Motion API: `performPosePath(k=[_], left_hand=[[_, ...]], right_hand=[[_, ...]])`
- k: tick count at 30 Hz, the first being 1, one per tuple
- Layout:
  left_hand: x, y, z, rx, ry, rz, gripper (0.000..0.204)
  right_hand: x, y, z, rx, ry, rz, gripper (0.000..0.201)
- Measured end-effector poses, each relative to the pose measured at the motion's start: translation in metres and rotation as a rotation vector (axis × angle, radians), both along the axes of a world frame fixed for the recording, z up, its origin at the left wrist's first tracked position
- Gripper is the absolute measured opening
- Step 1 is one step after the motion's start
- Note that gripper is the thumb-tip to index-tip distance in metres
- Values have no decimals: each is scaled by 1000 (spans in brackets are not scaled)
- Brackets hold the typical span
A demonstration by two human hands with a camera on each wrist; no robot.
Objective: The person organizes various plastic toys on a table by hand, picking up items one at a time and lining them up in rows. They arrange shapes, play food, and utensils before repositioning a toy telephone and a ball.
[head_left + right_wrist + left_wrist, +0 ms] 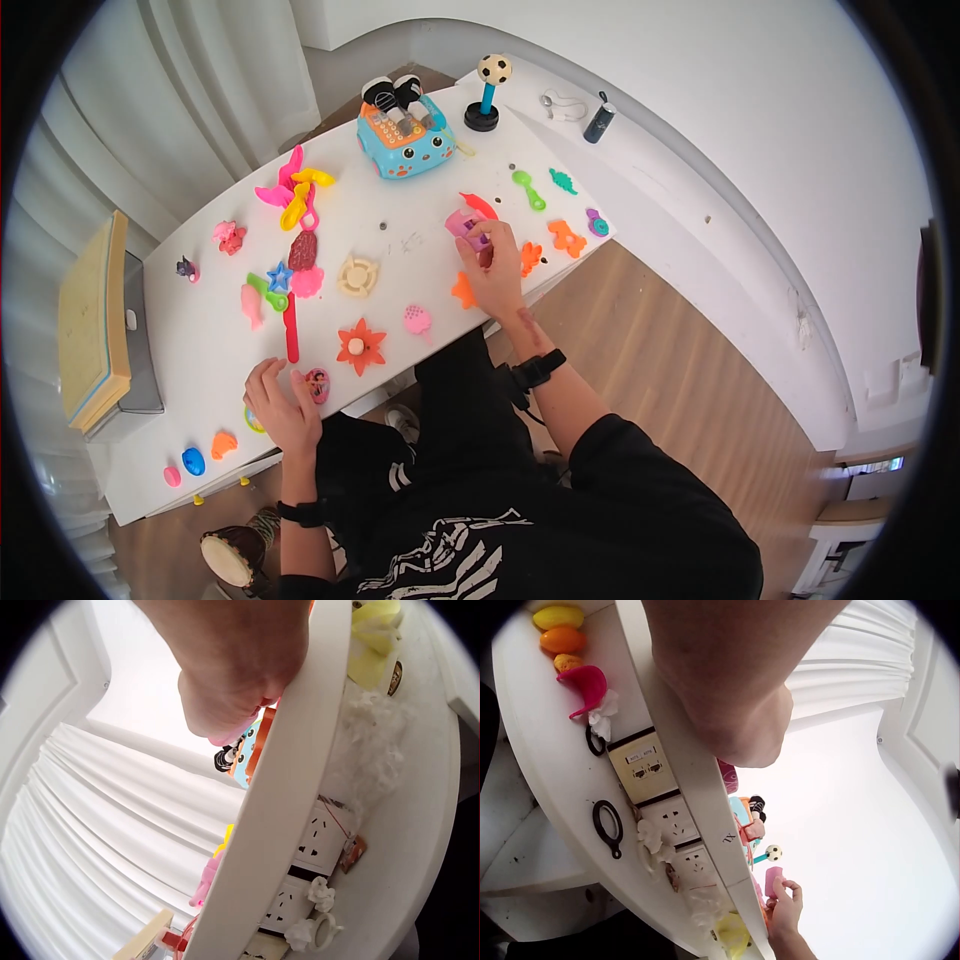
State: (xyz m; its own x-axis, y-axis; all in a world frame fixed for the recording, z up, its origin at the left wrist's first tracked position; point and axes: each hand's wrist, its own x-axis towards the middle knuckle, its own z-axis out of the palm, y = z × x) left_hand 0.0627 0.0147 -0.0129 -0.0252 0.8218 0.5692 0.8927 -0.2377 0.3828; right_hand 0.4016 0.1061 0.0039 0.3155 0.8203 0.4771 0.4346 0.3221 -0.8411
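Note:
At the right part of the white table, the right hand (492,270) holds a pink-purple piece (462,226) between thumb and fingers; the left wrist view also shows this pink piece (773,880) in the right hand (784,909). A red piece (479,206) lies just beyond it. The left hand (286,412) rests near the table's front edge, fingers loosely bent and holding nothing, beside an oval picture piece (317,385) and below a red toy knife (291,328). In the right wrist view the back of the right hand (240,690) hides most of the pink piece.
A blue toy phone (410,150) and a football on a stand (482,115) are at the back. Several colourful toy pieces lie between the hands, including an orange flower (361,347) and a cream ring (357,276). Books (95,320) stand at the left end.

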Motion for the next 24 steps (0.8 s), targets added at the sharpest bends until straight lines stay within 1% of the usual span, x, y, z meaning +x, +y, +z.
performPosePath(k=[3,5,9,11,15,17,19,22,24], left_hand=[[0,0,0,12,-11,-2,23],[0,0,0,15,-15,-3,23],[0,0,0,17,-29,-10,23],[0,0,-1,23,-31,-4,23],[1,0,1,32,-19,1,24],[2,0,2,28,-21,8,25],[-1,-1,3,30,-27,1,25],[2,0,2,28,-11,-4,25],[2,0,2,32,-8,12,25]], right_hand=[[-2,1,2,28,-58,11,12],[-2,0,3,-32,-80,25,10],[-3,0,1,-65,-88,29,11],[-2,2,-2,-57,-133,28,12],[-1,2,-5,-87,-118,72,13],[-3,2,-3,-32,-111,56,16],[-4,4,-4,-42,-123,71,20],[-2,1,0,-72,-135,98,25],[-2,-2,2,-143,-144,147,31]])
